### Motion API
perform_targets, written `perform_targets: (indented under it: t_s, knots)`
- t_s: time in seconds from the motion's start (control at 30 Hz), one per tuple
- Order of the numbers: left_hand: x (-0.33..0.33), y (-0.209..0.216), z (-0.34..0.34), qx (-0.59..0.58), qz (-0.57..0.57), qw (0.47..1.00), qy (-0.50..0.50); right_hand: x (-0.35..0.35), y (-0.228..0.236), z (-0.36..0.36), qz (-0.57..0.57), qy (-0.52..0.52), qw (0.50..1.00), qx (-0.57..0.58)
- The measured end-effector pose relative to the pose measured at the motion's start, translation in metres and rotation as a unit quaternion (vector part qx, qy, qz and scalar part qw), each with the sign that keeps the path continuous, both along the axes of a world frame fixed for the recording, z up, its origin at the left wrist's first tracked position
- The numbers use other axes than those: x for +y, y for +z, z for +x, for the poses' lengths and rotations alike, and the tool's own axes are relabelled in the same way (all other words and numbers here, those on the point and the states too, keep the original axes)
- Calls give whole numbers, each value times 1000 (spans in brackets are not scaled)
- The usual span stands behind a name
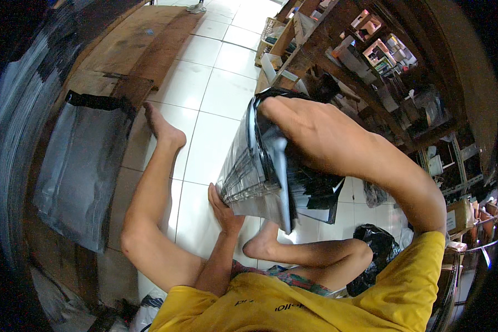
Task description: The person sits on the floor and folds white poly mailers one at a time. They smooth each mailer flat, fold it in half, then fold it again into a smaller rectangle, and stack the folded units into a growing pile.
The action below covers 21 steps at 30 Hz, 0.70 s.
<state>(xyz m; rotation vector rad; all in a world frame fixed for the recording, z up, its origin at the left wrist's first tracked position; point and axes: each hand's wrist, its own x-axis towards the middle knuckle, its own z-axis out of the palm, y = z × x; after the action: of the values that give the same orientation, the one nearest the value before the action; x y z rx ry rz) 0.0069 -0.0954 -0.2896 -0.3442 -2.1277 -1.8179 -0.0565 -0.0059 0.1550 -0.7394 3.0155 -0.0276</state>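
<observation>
A thick stack of grey and black plastic mailing bags (243,166) stands tilted above the tiles between my legs, its loose edges fanned apart at the lower right. My left hand (225,213) grips the stack's lower left edge, fingers against the outer face. Over the top edge, my right hand (296,122) is closed on the same stack; its fingertips are hidden and it is slightly blurred. To the left, a single grey plastic mailing bag (80,171) with a black top strip lies on a brown board.
White floor tiles (205,133) run away ahead of me. Brown boards (149,50) lie along the left. A cluttered wooden rack (365,83) with baskets and boxes stands on the right. A black plastic bag (373,249) sits by my right knee.
</observation>
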Motion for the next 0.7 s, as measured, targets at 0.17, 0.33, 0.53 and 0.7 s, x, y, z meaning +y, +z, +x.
perform_targets:
  t_s: [0.17,0.33,0.53,0.7]
  knots:
    - [-5,34,2,-2,-47,998,29,7,-17,-6,-24,-27,998,43]
    - [-4,33,0,-25,-39,998,36,4,-11,-2,30,-100,994,17]
    - [-6,39,-1,-4,-40,998,46,16,5,9,97,-121,983,102]
    - [-7,35,-3,41,-62,996,53,14,0,11,59,-133,989,2]
